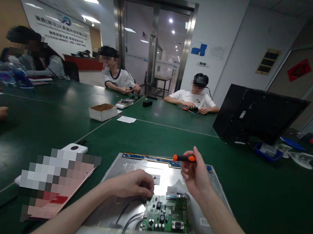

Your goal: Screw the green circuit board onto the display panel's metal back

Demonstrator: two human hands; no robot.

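My right hand [196, 174] is closed round an orange and black screwdriver [181, 158], held level above the back of a flat metal display panel [116, 172]. My left hand [135, 184] has its fingers pinched at the upper left corner of a green circuit board [167, 216]; whatever lies between them is hidden. The board sits on the panel with grey cables [127, 224] running off its left side. A ribbon cable [172, 196] meets its top edge. Along the panel's far edge runs a narrow blue circuit strip [149, 159].
Left of the panel lie a white device [73, 149] and a pink sheet [72, 183], partly blurred out. Farther off stand a white open box [103, 111] and a black monitor [259, 115]. A blue tray [268, 152] holds small parts. Several people sit around the green table [171, 135].
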